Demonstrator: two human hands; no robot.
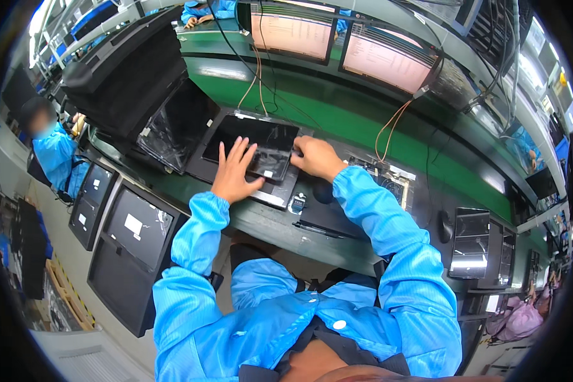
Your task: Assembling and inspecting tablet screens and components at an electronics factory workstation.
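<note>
A thin black display panel [270, 137] with a glossy, film-like surface lies on a dark flat base on the bench before me. My left hand [234, 175] rests at its near left part, fingers spread and lying over the dark surface. At the panel's right edge, the fingers of my right hand [318, 157] are curled and closed on that edge; their tips are partly hidden. Thin cables [259, 79] run down to the panel's far edge. Close to its near right corner sits a small device [297, 203] with a little screen.
Another black panel [178, 124] lies left, beside a dark open case. Black trays [130, 223] with panels stand lower left. A metal-framed circuit assembly [391, 183], mouse [446, 226] and more panels [470, 242] are rightward. Two monitors [293, 32] stand behind. A co-worker [57, 149] sits far left.
</note>
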